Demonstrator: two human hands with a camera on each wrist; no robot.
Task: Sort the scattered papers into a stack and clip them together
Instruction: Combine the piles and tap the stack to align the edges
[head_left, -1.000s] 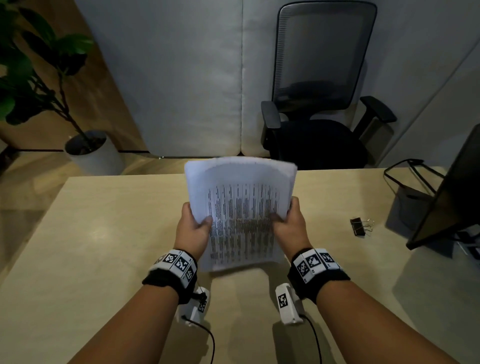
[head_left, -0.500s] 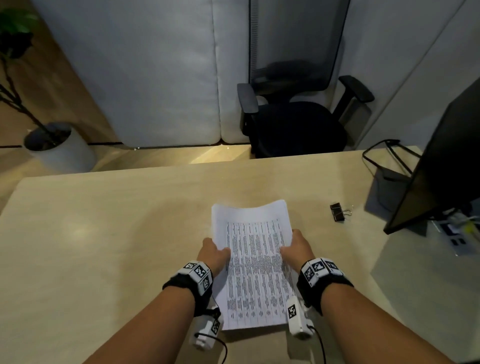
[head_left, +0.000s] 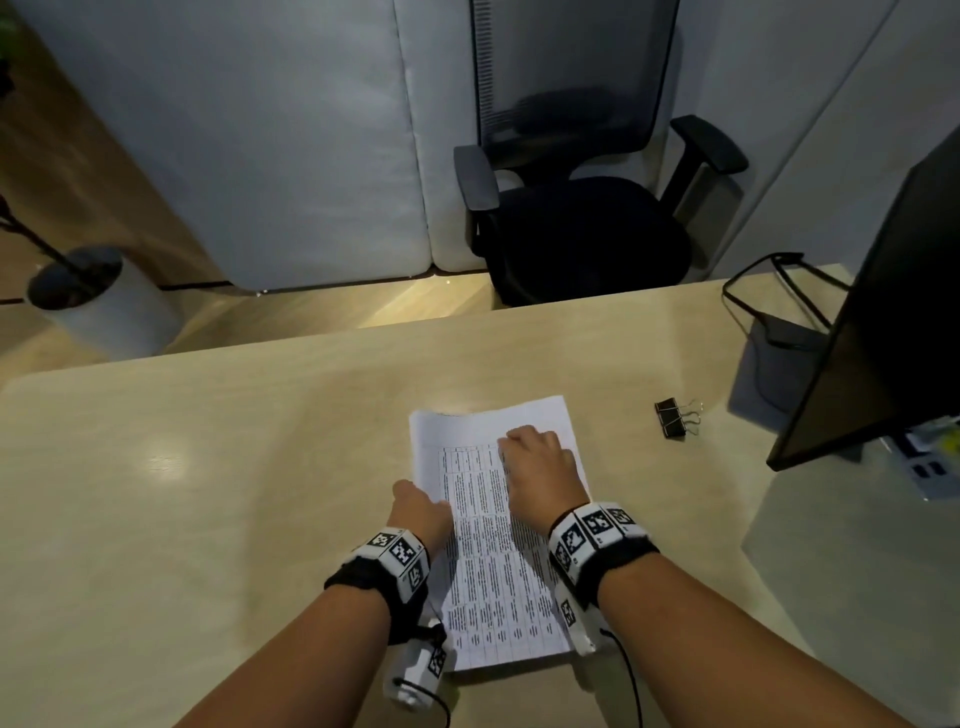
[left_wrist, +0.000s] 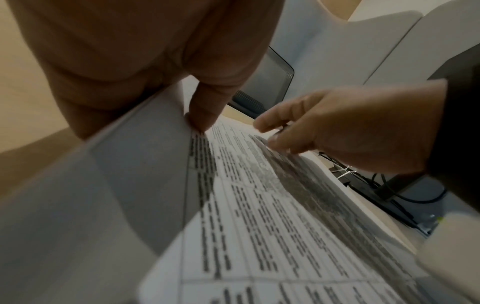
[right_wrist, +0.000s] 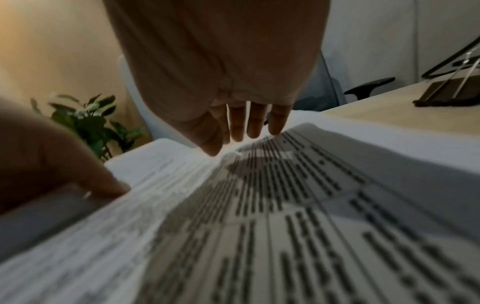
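**Stack laid flat, clip not yet fetched**

A second before, both hands had held the papers upright above the desk, squaring them. Half a second before, the sheets were lowered toward the surface with a hand on each long side. At this moment the stack (head_left: 498, 561) lay flat on the desk (head_left: 208, 493), in the lower centre of the head view, its printed table facing up.

The left hand (head_left: 418, 512) was at the stack's left edge. In the left wrist view its thumb pressed down on the sheets near that edge, where the paper curled up against the palm; it looked like a pinch of the left margin, though the fingers beneath were hidden. The right hand (head_left: 537, 475) had let go of the right side and moved onto the top of the page. Its fingers (right_wrist: 240, 125) were straight and together, tips at or just above the sheet; blur made contact hard to confirm.

The clip (head_left: 674, 418) sat untouched right of centre in the head view, well apart from the stack, near the monitor (head_left: 883, 312).

Judged from this, the gathering looked done. The top left corner of the stack still showed slightly uneven edges. What remained was probably reaching for the clip while the left hand kept the sheets from sliding.
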